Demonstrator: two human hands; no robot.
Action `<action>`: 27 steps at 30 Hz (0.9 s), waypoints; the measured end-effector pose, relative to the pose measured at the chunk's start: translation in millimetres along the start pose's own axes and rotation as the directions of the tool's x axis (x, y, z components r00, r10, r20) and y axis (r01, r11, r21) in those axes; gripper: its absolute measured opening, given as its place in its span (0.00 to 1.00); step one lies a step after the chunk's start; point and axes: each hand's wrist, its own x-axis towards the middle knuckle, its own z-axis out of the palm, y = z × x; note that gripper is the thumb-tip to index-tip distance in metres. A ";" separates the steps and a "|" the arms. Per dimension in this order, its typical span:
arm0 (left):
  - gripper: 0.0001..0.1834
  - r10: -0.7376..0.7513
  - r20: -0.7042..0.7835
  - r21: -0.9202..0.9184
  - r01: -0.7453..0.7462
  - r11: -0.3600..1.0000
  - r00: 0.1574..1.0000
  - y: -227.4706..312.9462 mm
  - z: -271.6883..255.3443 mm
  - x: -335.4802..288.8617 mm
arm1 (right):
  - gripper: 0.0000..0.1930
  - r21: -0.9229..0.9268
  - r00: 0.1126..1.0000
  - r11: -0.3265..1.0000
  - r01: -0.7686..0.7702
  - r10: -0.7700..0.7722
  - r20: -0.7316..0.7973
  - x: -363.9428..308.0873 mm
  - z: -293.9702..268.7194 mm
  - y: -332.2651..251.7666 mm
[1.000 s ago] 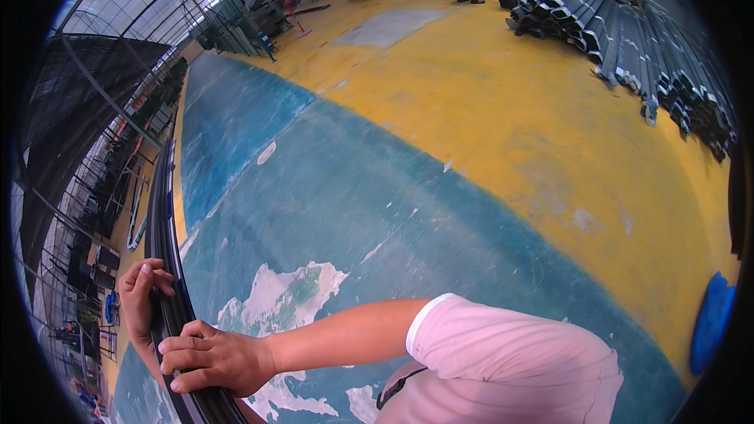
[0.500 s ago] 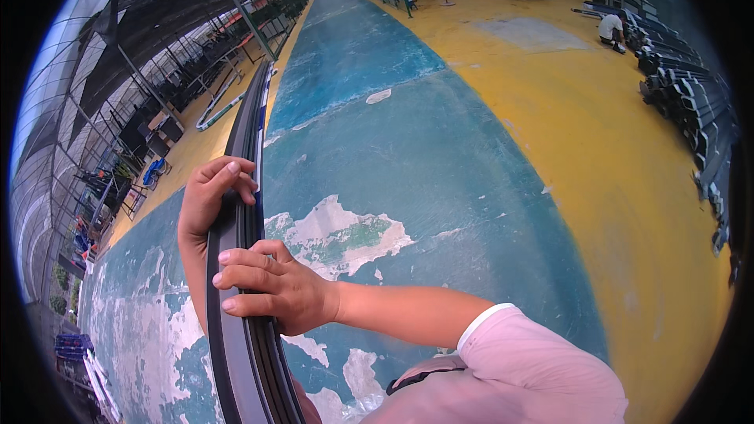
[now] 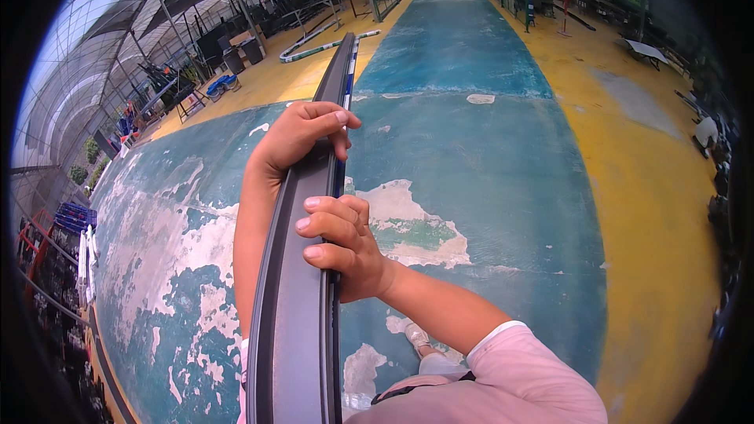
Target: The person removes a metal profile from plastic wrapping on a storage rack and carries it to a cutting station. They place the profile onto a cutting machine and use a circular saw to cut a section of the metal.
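A long dark grey profile (image 3: 302,330), grooved along its edges, runs from the lower edge of the picture up and slightly right, well above the floor. Its broad flat face shows, and a strip with blue and white parts lies along its right side. My left hand (image 3: 305,135) is wrapped over the profile farther along, the wrist on its left side and the fingers curling over to the right. Nearer to me, my right hand (image 3: 345,245) grips it from the right, fingertips resting on the flat face. The right thumb is mostly hidden.
Beneath me is a worn blue-green floor path (image 3: 471,180) with peeled pale patches, bordered by yellow floor (image 3: 628,188). Blue crates (image 3: 75,218) and white tubes (image 3: 86,267) stand at the left. A bent tube (image 3: 306,51) lies ahead. A person in white (image 3: 705,133) is at the far right.
The view has swung left, so the path and the profile sit farther right. The profile has rolled or tilted, showing more of its flat face. Both hands keep hold of it.
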 end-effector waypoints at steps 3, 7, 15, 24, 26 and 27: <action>0.15 -0.020 -0.013 0.039 0.020 0.999 1.000 -33.2 -49.8 28.2 | 0.30 0.028 0.999 0.999 -0.031 0.032 -0.030 -9.2 40.0 55.0; 0.14 -0.075 -0.040 0.033 0.076 0.997 0.996 -60.5 -134.7 61.9 | 0.29 0.064 0.998 0.998 -0.028 0.031 -0.050 -2.4 104.1 131.4; 0.15 -0.115 -0.139 0.031 0.120 0.992 0.984 -161.5 -316.7 95.5 | 0.28 0.135 0.999 0.990 -0.049 0.051 -0.017 -16.6 255.8 274.4; 0.16 -0.200 -0.206 -0.044 0.196 0.980 0.958 -326.0 -581.7 87.3 | 0.28 0.207 0.995 0.973 -0.099 0.097 0.019 -61.9 511.3 429.8; 0.15 -0.230 -0.202 -0.058 0.222 0.973 0.952 -337.6 -648.6 90.4 | 0.28 0.219 0.994 0.970 -0.108 0.108 0.008 -56.0 571.5 463.5; 0.15 -0.233 -0.188 -0.071 0.223 0.972 0.954 -345.8 -676.1 89.2 | 0.27 0.222 0.993 0.968 -0.115 0.117 0.003 -56.0 598.7 478.0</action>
